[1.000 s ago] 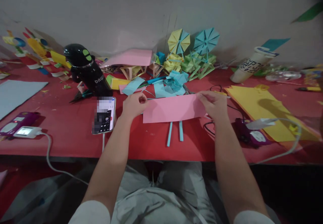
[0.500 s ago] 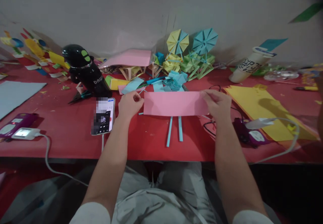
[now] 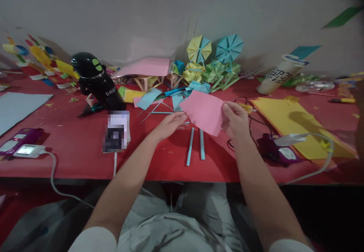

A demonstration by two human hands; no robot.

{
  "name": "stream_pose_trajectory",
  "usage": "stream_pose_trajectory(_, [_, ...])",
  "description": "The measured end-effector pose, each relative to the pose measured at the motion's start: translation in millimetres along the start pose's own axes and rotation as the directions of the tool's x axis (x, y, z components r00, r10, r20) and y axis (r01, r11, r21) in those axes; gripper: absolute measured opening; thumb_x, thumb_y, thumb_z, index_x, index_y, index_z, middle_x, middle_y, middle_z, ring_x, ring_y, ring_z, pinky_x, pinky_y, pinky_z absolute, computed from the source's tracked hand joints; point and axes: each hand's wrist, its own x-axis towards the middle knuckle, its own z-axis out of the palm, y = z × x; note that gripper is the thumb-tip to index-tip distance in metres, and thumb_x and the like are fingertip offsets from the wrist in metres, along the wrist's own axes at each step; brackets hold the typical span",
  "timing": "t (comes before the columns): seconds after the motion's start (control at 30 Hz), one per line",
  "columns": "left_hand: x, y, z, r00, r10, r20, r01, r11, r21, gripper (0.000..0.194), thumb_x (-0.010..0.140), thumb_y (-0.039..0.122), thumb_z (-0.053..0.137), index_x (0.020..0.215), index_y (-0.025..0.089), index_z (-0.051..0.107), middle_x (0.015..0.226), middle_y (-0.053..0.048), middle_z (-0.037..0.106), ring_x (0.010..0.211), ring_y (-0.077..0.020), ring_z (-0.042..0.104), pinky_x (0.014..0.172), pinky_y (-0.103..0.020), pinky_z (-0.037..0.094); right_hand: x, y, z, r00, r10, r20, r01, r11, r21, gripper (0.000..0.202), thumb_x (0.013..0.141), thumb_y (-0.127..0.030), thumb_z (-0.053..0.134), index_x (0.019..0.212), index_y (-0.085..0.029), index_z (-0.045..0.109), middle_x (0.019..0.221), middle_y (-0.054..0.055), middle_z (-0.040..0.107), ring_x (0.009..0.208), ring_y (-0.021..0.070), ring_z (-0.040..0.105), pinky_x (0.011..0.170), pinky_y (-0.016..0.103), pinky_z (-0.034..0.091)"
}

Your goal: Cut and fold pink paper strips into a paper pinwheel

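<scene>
At left, the left hand [image 3: 170, 125] is held with fingers loosely extended by the edge of the pink paper [image 3: 203, 111]; whether it is gripped there cannot be told. Stretched level between both hands a moment ago, the paper is now tilted beyond the far ends of two light-blue strips [image 3: 190, 146], its right edge pinched by the right hand [image 3: 236, 119], by which it seems mainly controlled.

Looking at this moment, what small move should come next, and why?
Perhaps the left hand should pinch the left edge of the pink paper: the right hand grips its right side, the paper is tilted, and the left hand is near that edge, contact unclear.
</scene>
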Motion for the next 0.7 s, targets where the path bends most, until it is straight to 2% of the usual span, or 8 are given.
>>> stream_pose_trajectory(0.07, [0.3,0.1,2.7,1.000,0.013,-0.024,-0.016,0.993,-0.120,0.040,0.077,0.038,0.076,0.109,0.019,0.062,0.113,-0.010,0.068,0.094,-0.0214,0.070,0.088,-0.039,0.054,-2.7,-3.2,3.0,0.998,0.062,0.024,-0.063,0.997,0.043,0.033,0.057,-0.044,0.089,0.079,-0.027,0.072,0.076,-0.002,0.072,0.065,0.0142,0.065,0.062,0.030,0.055])
stream_pose_trajectory(0.17, [2.8,4.4,0.1,0.987,0.095,-0.131,-0.128,0.954,-0.272,0.038,0.077,0.031,0.077,0.107,0.019,0.057,0.115,-0.009,0.066,0.094,-0.0191,0.070,0.097,-0.043,0.051,-5.8,-8.1,6.3,0.989,0.126,0.079,-0.130,0.990,0.050,0.034,0.052,-0.042,0.091,0.073,-0.026,0.070,0.071,-0.004,0.069,0.059,0.0116,0.060,0.054,0.025,0.051])
stream_pose_trajectory(0.3, [9.2,8.3,-8.4,0.943,0.144,-0.300,-0.251,0.901,-0.355,0.035,0.075,0.026,0.076,0.102,0.020,0.054,0.106,-0.005,0.069,0.090,-0.0150,0.069,0.097,-0.038,0.051,-10.0,-14.7,8.9,0.958,0.172,0.228,-0.174,0.985,-0.011,0.035,0.054,-0.040,0.091,0.067,-0.023,0.063,0.080,-0.002,0.068,0.064,0.0114,0.060,0.056,0.025,0.050])
stream_pose_trajectory(0.37, [12.4,7.2,-12.2,0.911,0.144,-0.386,-0.284,0.898,-0.335,0.037,0.072,0.024,0.079,0.100,0.020,0.055,0.096,-0.003,0.070,0.088,-0.0144,0.068,0.091,-0.034,0.053,-13.1,-17.9,9.7,0.914,0.241,0.327,-0.221,0.970,-0.097,0.037,0.057,-0.040,0.089,0.069,-0.022,0.058,0.078,-0.002,0.065,0.062,0.0112,0.058,0.054,0.025,0.048])
stream_pose_trajectory(0.43, [14.5,5.5,-15.0,0.883,0.133,-0.450,-0.292,0.906,-0.305,0.037,0.068,0.023,0.080,0.096,0.020,0.056,0.086,0.000,0.068,0.085,-0.0142,0.068,0.085,-0.031,0.054,-16.5,-20.3,10.5,0.844,0.324,0.427,-0.268,0.945,-0.187,0.039,0.060,-0.038,0.088,0.074,-0.022,0.055,0.075,-0.003,0.062,0.061,0.0112,0.057,0.053,0.024,0.047])
stream_pose_trajectory(0.57, [14.6,5.9,-17.3,0.865,0.109,-0.490,-0.274,0.920,-0.279,0.036,0.063,0.021,0.080,0.090,0.019,0.057,0.077,0.002,0.064,0.075,-0.0124,0.065,0.076,-0.029,0.054,-20.7,-20.8,11.9,0.698,0.396,0.597,-0.308,0.918,-0.249,0.043,0.064,-0.035,0.086,0.091,-0.022,0.055,0.088,0.001,0.067,0.076,0.0147,0.064,0.067,0.027,0.053])
stream_pose_trajectory(0.63, [13.7,7.8,-17.6,0.866,0.082,-0.493,-0.250,0.925,-0.286,0.036,0.061,0.019,0.080,0.089,0.019,0.057,0.075,0.003,0.063,0.072,-0.0116,0.064,0.074,-0.028,0.053,-20.6,-18.7,11.8,0.667,0.400,0.629,-0.325,0.915,-0.238,0.053,0.066,-0.033,0.086,0.110,-0.023,0.057,0.100,0.004,0.069,0.089,0.0174,0.066,0.076,0.030,0.055])
stream_pose_trajectory(0.7, [13.3,9.2,-17.9,0.868,0.052,-0.494,-0.225,0.928,-0.298,0.035,0.060,0.017,0.079,0.087,0.019,0.056,0.074,0.004,0.063,0.070,-0.0110,0.064,0.071,-0.027,0.053,-19.6,-15.9,11.4,0.677,0.396,0.621,-0.345,0.915,-0.209,0.069,0.068,-0.032,0.085,0.128,-0.027,0.052,0.110,0.006,0.068,0.096,0.0183,0.066,0.080,0.031,0.056])
